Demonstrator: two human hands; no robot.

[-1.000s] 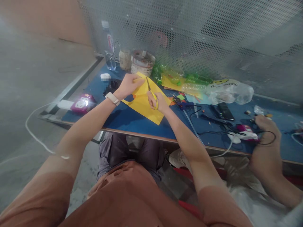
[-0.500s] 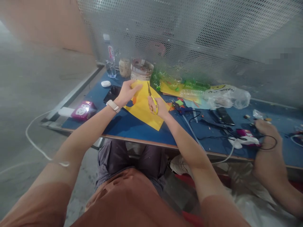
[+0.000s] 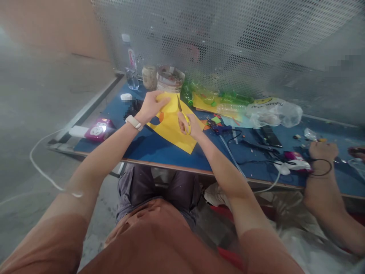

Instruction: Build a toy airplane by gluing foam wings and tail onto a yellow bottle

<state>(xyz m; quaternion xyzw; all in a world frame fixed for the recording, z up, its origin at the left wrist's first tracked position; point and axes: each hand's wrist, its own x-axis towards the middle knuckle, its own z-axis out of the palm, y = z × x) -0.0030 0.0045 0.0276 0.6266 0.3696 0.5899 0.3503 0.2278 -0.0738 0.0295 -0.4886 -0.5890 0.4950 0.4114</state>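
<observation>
- yellow sheet (image 3: 171, 129): smooth matt paper
- scissors (image 3: 179, 105): metal blades, plastic-looking handles
- far panel (image 3: 228, 45): perforated metal, kinda dull
- left purple socket (image 3: 99, 130): glossy plastic
- right bag (image 3: 275, 112): crinkly plastic

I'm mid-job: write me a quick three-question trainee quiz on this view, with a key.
1. Multiple choice: what does the person's right hand hold? a) a plastic bag b) scissors c) a pen
2. True or false: the tall white-capped bottle stands upright on the blue table.
3. Fill in the blank: the left hand grips a sheet whose colour is ____.

Key: 1. b; 2. true; 3. yellow.
</observation>
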